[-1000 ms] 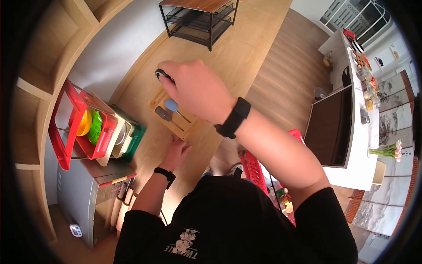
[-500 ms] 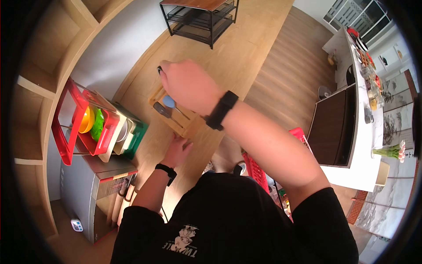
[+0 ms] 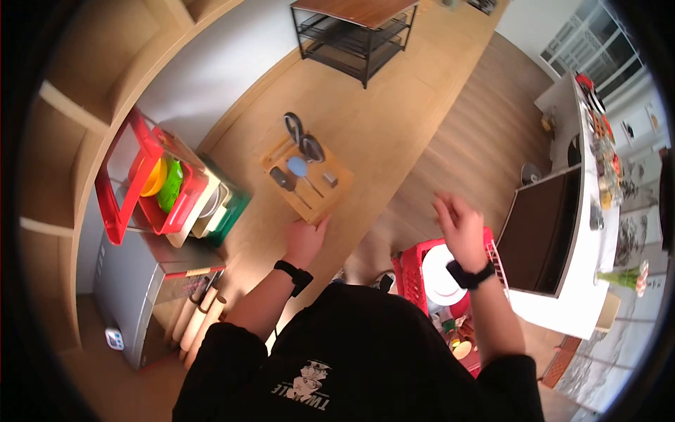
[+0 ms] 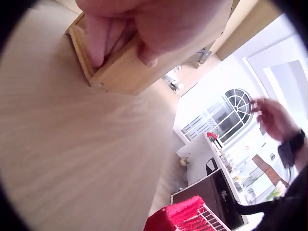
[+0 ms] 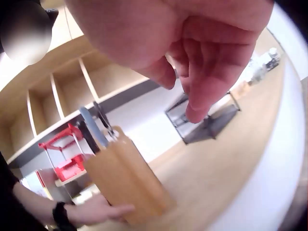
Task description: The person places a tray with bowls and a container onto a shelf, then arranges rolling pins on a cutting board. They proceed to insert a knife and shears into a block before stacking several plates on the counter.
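A person's left hand (image 3: 304, 243) grips a boxy, smooth-sided wooden block (image 5: 125, 178) on a wood-grained tabletop (image 3: 394, 105), fingers curled over an edge. A rounded blue handle (image 5: 94, 127) and dark handles (image 5: 86, 137) protrude from its top. The right hand (image 3: 460, 228), empty, its fingers loosely bent, hovers near a red openwork cart (image 3: 415, 281) bearing a round white item (image 3: 437, 271).
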The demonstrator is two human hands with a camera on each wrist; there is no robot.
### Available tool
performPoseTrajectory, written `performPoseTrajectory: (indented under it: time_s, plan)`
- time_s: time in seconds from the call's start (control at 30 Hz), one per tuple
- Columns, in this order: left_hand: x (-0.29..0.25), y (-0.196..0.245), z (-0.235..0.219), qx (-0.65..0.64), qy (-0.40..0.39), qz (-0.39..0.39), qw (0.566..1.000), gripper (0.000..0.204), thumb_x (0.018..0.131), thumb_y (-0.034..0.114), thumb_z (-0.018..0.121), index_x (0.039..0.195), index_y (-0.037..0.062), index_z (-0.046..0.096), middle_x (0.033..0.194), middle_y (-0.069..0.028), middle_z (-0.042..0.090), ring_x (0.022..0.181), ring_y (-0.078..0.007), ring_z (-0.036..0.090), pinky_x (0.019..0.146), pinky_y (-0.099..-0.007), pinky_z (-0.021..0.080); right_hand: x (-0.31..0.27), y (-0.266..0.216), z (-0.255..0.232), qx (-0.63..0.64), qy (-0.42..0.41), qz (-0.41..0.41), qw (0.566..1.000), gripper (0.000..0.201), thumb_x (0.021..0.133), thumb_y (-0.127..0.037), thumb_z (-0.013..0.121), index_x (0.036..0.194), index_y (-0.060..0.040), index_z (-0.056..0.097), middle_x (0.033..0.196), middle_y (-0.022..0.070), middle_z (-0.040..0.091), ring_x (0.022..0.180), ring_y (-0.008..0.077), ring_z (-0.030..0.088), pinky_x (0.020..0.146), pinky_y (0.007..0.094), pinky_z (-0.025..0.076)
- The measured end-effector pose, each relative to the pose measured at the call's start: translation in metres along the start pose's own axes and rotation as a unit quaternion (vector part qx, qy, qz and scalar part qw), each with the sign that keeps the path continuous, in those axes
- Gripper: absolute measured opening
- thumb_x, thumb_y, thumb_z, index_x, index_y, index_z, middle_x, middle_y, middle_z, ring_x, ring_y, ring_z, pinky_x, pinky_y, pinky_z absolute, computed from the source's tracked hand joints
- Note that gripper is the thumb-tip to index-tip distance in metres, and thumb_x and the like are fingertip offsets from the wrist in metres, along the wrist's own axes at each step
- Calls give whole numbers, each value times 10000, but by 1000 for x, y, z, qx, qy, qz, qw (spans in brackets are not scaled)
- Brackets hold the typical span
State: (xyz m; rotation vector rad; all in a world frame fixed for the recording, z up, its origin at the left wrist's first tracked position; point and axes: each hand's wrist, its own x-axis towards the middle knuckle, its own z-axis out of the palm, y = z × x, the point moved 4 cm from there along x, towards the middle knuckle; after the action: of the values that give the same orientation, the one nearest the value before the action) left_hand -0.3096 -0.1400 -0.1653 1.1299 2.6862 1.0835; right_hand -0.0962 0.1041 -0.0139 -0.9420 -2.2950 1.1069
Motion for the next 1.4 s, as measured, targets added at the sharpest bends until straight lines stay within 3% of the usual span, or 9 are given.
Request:
performPoseTrajectory:
  time_s: [0.07, 0.17, 0.33, 0.47, 0.57, 1.0, 1.27, 1.33, 1.4]
  plan:
    - [-1, -24, 20, 42, -80, -78, 993, 329, 915, 326, 680, 922, 1, 723, 765, -214, 686, 716, -436, 661, 623, -454, 537, -36, 62, -12, -104, 3, -38, 994, 188, 951, -119, 638, 1073, 13, 696, 845, 193, 723, 723, 267, 730, 643, 339, 556]
    - [28, -32, 15, 85, -16, -142, 986, 462, 928, 384, 674, 787, -55, 707, 738, -249, 668, 685, -422, 659, 618, -469, 521, -134, 182, -25, -61, -18, 142, 988, 226, 962, -160, 613, 1063, 32, 678, 828, 187, 719, 643, 281, 723, 584, 366, 551]
    - [56, -61, -3, 20, 67, -97, 993, 499, 927, 396, 677, 807, -88, 690, 721, -286, 650, 696, -444, 655, 623, -487, 519, -256, 280, -34, -174, -47, 172, 968, 156, 934, -134, 584, 906, -8, 670, 755, 185, 684, 708, 308, 711, 615, 416, 527]
    - [77, -54, -33, 62, 39, -178, 981, 406, 909, 328, 702, 918, -76, 673, 822, -291, 677, 801, -450, 673, 682, -496, 541, -315, 287, -37, -172, -9, 199, 965, 135, 895, -114, 610, 914, -6, 688, 814, 183, 702, 770, 349, 706, 708, 429, 548]
    - [95, -98, -23, 34, 110, -174, 978, 393, 903, 320, 714, 935, -71, 680, 839, -288, 683, 820, -453, 677, 717, -495, 550, -356, 319, -36, -83, -37, 322, 942, 135, 924, -124, 601, 961, -18, 676, 755, 98, 721, 689, 203, 720, 627, 327, 551]
    - [144, -163, -58, 52, 254, -407, 876, 457, 862, 296, 771, 1118, -37, 593, 1046, -271, 699, 1012, -415, 678, 873, -463, 547, -442, 371, -31, -208, 21, 191, 959, 151, 855, -162, 700, 969, -64, 714, 795, 68, 720, 711, 227, 704, 643, 343, 552]
    - [156, -203, -51, 31, 341, -446, 827, 379, 933, 257, 675, 1133, -47, 570, 1058, -198, 712, 983, -374, 672, 864, -413, 523, -478, 401, -20, -124, 14, 301, 945, 213, 868, -181, 693, 1049, -71, 674, 893, 84, 701, 793, 222, 679, 706, 347, 541]
    - [156, -213, -41, -492, 571, -370, 544, 424, 1007, 274, 531, 1270, -56, 493, 1212, -198, 681, 1054, -308, 679, 909, -362, 519, -483, 403, -15, -129, -1, 315, 940, 242, 879, -200, 686, 1087, -80, 652, 934, 92, 693, 829, 231, 673, 731, 357, 538]
    - [157, -213, -38, -500, 568, -379, 533, 449, 1050, 298, 390, 1360, -17, 476, 1308, -132, 653, 1158, -247, 624, 999, -310, 453, -493, 403, -10, -135, -16, 328, 935, 273, 890, -218, 679, 1125, -88, 631, 975, 99, 685, 865, 240, 666, 755, 366, 535]
